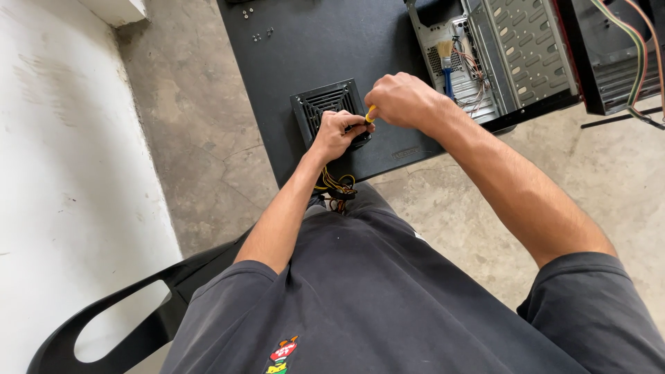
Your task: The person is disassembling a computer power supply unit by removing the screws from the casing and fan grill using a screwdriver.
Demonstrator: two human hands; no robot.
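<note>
A black computer power supply [323, 105] with a slotted grille lies on a black mat [312, 48] on the floor. My left hand [337, 134] rests on the near right corner of the power supply and steadies it. My right hand [402, 99] is closed around a screwdriver with a yellow handle [370, 114], only a small part of which shows between the two hands. A bundle of yellow and black cables [337, 185] hangs from the near side of the power supply towards my lap.
An open computer case [506, 55] lies at the mat's far right with a small brush [445, 59] inside it. Loose screws [262, 34] sit at the mat's far left. Coloured ribbon cable [637, 62] trails at right. A black plastic chair [138, 312] is under me.
</note>
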